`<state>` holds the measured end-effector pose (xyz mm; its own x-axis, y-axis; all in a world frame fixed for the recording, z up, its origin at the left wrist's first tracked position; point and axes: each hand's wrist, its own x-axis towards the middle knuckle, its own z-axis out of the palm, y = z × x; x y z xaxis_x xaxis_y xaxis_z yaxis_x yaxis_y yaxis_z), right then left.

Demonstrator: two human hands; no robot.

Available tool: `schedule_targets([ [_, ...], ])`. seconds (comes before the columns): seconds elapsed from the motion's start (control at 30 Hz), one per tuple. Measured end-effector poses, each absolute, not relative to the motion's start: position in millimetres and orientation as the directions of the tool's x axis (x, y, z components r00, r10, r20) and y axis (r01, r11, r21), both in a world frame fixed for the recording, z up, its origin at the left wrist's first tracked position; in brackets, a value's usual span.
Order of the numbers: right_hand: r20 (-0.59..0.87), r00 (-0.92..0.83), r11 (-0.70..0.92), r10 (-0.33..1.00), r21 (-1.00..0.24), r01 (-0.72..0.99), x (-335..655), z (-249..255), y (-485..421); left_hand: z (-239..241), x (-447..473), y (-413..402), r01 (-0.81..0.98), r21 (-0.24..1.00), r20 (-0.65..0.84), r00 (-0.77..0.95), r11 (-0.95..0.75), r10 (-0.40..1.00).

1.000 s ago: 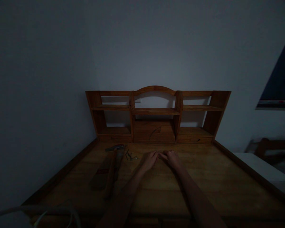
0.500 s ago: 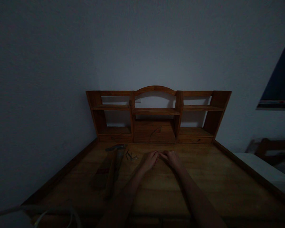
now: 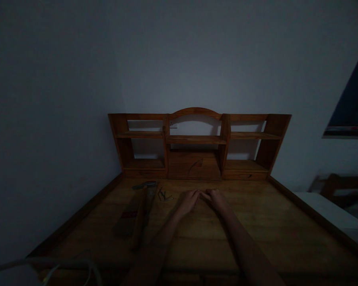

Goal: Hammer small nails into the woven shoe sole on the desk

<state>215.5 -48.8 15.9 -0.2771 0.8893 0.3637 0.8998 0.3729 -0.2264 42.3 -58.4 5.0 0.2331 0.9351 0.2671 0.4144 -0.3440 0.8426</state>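
Observation:
Over the middle of the wooden desk [image 3: 250, 226], my left hand [image 3: 189, 200] and my right hand [image 3: 214, 198] meet at the fingertips. The left fingers are pinched together; anything between them is too small and dark to make out. My right hand is curled, its thumb or a finger reaching to the left fingertips. To the left of my hands lie several nails [image 3: 164, 195] in a loose group. Beyond them a claw hammer [image 3: 140, 214] lies with its head away from me, partly over a dark flat piece [image 3: 127, 218] with a red mark.
A wooden shelf unit [image 3: 193, 139] with a closed centre panel stands at the desk's back, against the wall. Raised rims run along both desk sides. Pale cables [image 3: 92, 266] show at the lower left. A white surface [image 3: 328, 210] and a wooden chair back [image 3: 346, 182] are at the right.

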Motion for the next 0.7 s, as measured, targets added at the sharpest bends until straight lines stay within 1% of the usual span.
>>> schedule_targets([
  [0.23, 0.352, -0.275, 0.365, 0.894, -0.22, 0.904, 214.9, 16.6, -47.9, 3.2, 42.2, -56.8, 0.37, 0.865, 0.261, 0.248, -0.34, 0.933],
  [0.4, 0.361, -0.287, 0.378, 0.887, -0.211, 0.902, 215.8, 17.0, -48.6, 6.5, 42.0, -58.5, 0.393, 0.839, 0.295, 0.255, -0.377, 0.921],
  [0.57, 0.361, -0.289, 0.378, 0.887, -0.206, 0.902, 216.7, 16.1, -48.8, 4.0, 42.1, -56.9, 0.442, 0.828, 0.267, 0.228, -0.344, 0.936],
  [0.7, 0.351, -0.283, 0.368, 0.893, -0.204, 0.907, 216.2, 16.2, -47.9, 0.3, 42.2, -54.5, 0.415, 0.834, 0.285, 0.241, -0.364, 0.928],
])
